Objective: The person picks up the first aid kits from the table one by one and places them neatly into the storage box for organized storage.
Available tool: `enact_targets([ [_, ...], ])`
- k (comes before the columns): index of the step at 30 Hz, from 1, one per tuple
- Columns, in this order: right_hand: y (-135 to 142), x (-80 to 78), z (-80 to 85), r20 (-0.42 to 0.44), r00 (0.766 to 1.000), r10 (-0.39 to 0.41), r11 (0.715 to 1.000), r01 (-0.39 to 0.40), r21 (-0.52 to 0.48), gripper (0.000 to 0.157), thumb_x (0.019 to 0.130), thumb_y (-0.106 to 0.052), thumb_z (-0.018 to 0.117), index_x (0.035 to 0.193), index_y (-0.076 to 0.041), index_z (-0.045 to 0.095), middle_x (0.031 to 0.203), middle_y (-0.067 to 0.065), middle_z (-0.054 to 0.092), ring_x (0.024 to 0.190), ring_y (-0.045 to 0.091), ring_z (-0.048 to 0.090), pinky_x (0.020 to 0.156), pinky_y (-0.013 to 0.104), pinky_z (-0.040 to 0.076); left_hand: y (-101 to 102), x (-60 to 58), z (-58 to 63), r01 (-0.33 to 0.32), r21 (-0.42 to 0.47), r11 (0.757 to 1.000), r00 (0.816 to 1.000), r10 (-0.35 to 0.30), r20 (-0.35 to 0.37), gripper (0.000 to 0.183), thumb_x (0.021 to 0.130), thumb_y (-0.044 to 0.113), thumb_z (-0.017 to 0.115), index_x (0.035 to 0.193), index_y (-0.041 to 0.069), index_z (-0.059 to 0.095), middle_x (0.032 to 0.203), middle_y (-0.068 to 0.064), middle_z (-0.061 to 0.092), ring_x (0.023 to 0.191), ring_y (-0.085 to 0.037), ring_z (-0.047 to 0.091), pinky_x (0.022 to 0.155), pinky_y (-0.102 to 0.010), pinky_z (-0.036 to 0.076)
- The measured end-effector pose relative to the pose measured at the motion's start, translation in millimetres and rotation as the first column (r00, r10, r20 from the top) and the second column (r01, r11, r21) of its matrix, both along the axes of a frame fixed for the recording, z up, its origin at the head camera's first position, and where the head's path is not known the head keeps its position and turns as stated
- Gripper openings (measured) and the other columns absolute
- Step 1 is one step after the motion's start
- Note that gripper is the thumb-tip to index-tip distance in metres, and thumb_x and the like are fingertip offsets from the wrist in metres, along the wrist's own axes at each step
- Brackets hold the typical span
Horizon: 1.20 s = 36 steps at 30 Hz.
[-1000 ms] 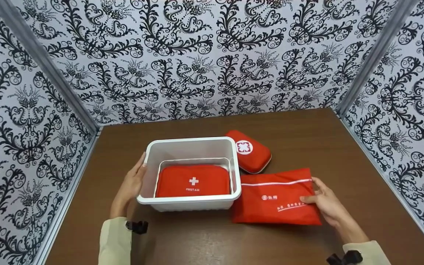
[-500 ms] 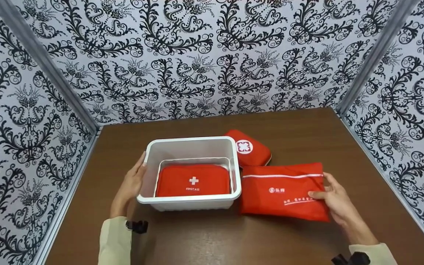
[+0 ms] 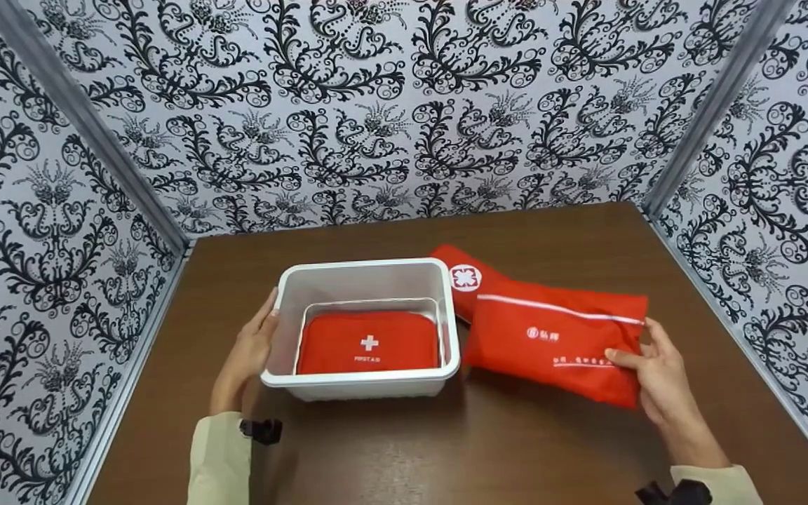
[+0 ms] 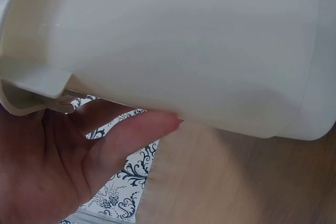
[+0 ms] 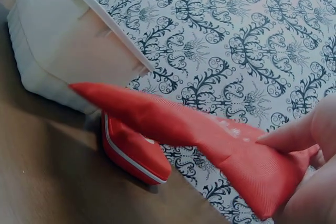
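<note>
My right hand [image 3: 667,382] pinches the right end of a flat red zippered pouch [image 3: 516,344] with a white stripe and white lettering. The thumb lies on its printed face, and the right wrist view shows the pouch [image 5: 173,124] raised above the table. At the left, my left hand [image 3: 250,351] rests against the outer side of a white plastic bin [image 3: 362,379], fingers fairly straight. In the left wrist view its thumb [image 4: 149,124] touches the bin's wall. Inside the bin lies a red first aid bag [image 3: 337,344] with a white cross.
Behind the held pouch, a red hard case [image 3: 449,258] with a white round logo lies beside the bin, partly covered in the head view. Brown wooden tabletop [image 3: 376,449] spreads in front. Patterned walls [image 3: 404,140] enclose the back and both sides.
My right hand has lifted the pouch and carried it right and away from me, tilting it; it now overlaps the hard case. The left hand and bin stay in place.
</note>
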State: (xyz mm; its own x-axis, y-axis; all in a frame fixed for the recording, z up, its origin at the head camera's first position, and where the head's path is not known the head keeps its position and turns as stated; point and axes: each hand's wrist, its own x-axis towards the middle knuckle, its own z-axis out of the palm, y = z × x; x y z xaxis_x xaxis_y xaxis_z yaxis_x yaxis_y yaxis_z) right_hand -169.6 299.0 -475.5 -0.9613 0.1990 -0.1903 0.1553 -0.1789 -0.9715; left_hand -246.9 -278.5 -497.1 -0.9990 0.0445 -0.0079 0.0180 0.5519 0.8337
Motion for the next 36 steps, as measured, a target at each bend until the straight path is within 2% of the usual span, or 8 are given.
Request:
enact_targets([
  [5,0.6,0.2,-1.3,-0.098,0.995,-0.032,0.994,0.021,-0.111,0.052,0.092,0.009,0.063,0.127,-0.025,0.046,0.085,-0.006,0.071,0.076,0.010,0.071,0.068,0.026,0.061,0.0,0.1,0.5,-0.007,0.001,1.000,1.000,0.007,0.015,0.053,0.110,0.037,0.031,0.161,0.026,0.021,0.166,-0.014,0.025,0.152,-0.038,0.026,0.124,-0.058,0.018],
  [11,1.8,0.6,0.0,-0.172,0.984,-0.051,0.978,0.014,-0.207,0.052,0.092,0.012,0.059,0.129,-0.022,0.046,0.093,-0.004,0.072,0.083,0.011,0.072,0.072,0.027,0.061,1.4,2.2,3.2,-0.016,-0.009,1.000,1.000,0.016,0.006,0.053,0.110,0.037,0.032,0.161,0.024,0.022,0.165,-0.016,0.026,0.151,-0.040,0.028,0.123,-0.059,0.019],
  [19,3.2,2.0,4.3,-0.268,0.961,-0.065,0.950,-0.023,-0.313,0.052,0.093,0.016,0.054,0.131,-0.018,0.047,0.107,-0.001,0.072,0.094,0.012,0.071,0.079,0.026,0.060,2.4,2.0,3.7,-0.017,-0.006,1.000,1.000,0.017,0.006,0.053,0.111,0.035,0.032,0.161,0.023,0.023,0.165,-0.015,0.027,0.151,-0.039,0.028,0.124,-0.057,0.018],
  [26,-1.3,-1.6,5.8,-0.342,0.939,-0.011,0.934,-0.113,-0.340,0.051,0.095,0.017,0.048,0.133,-0.016,0.043,0.114,0.000,0.068,0.100,0.013,0.069,0.083,0.026,0.059,2.5,1.1,2.1,-0.008,-0.029,1.000,1.000,0.007,-0.027,0.052,0.111,0.032,0.032,0.161,0.019,0.023,0.164,-0.016,0.027,0.150,-0.040,0.029,0.124,-0.057,0.019],
  [32,-9.3,-5.7,7.8,-0.328,0.944,0.020,0.932,-0.137,-0.337,0.052,0.095,0.015,0.049,0.136,-0.016,0.041,0.118,-0.002,0.066,0.104,0.012,0.066,0.086,0.025,0.058,2.9,-0.7,0.7,-0.008,-0.012,1.000,0.999,0.007,-0.042,0.052,0.111,0.030,0.032,0.160,0.017,0.024,0.164,-0.016,0.028,0.150,-0.040,0.029,0.124,-0.056,0.020],
  [36,-16.1,-9.4,8.1,-0.316,0.947,0.067,0.934,-0.170,-0.313,0.055,0.096,0.013,0.048,0.140,-0.017,0.036,0.123,-0.004,0.062,0.107,0.012,0.064,0.089,0.025,0.057,3.0,-0.2,0.9,-0.008,-0.008,1.000,0.999,0.007,-0.036,0.052,0.111,0.030,0.032,0.160,0.017,0.024,0.164,-0.016,0.027,0.150,-0.040,0.029,0.124,-0.056,0.019],
])
